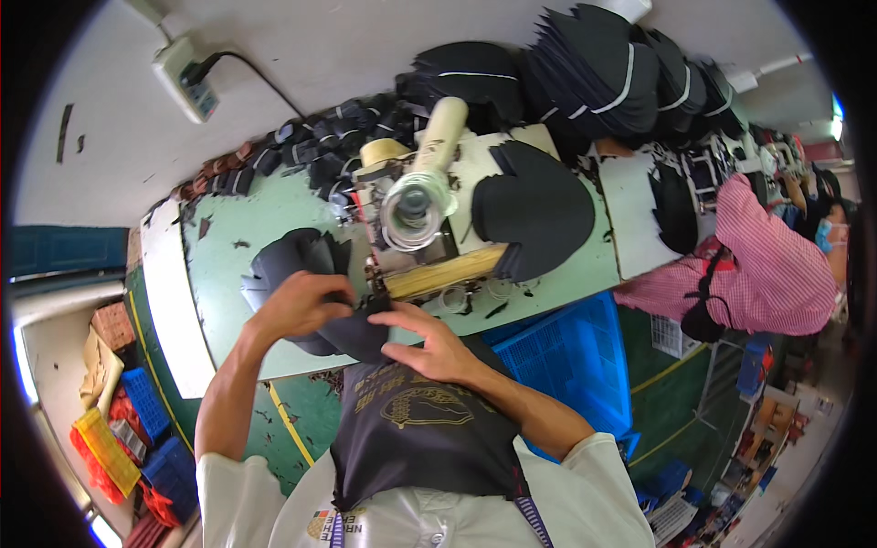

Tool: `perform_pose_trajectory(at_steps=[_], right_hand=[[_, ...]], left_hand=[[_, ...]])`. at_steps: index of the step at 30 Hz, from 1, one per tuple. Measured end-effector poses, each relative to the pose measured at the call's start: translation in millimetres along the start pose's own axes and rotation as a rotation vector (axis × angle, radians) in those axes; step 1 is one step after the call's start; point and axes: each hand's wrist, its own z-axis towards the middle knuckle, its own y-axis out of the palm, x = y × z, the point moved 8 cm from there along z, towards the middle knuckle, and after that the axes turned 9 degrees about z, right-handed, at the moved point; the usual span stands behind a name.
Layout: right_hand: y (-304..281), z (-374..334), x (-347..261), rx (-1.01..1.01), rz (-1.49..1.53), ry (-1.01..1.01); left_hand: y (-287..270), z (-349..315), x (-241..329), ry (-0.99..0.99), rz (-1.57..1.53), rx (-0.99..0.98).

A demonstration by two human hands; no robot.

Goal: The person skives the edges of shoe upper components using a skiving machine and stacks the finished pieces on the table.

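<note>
Left hand [297, 306] is curled over a black piece [364, 340] at the near edge of the table [215, 269]; whether it is gripped cannot be told. By the right hand [434, 342], thumb and fingers parted, the piece's right side is touched. Black sheets [539, 205] are partly blocked off by the machine [429, 164] and a wooden bar [445, 272]. A blue crate [585, 356] is placed rightward.

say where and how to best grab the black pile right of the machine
The black pile is probably best gripped at its rounded right edge, the right hand coming from the right and pinching from above and below. That broad edge faces away from the machine, while the lower left part lies by the wooden bar.
</note>
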Motion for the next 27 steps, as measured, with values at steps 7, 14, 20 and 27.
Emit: perform_pose_trajectory(at_steps=[7,14,20,27], right_hand=[[1.6,-2.0,51.6,0.212,0.781,0.648],[-6.2,13.3,65.7,0.322,0.850,0.587],[-71.1,0.0,34.6,0.371,0.268,0.432],[-105.9,-26.2,21.6,0.293,0.319,0.399]], left_hand=[[15.4,42.1,-4.2,-0.112,0.131,-0.010],[3.9,68.2,1.5,-0.096,0.341,0.077],[44.1,51.0,36.4,-0.115,0.237,0.475],[82.1,6.9,-12.3,-0.281,-0.450,-0.133]])
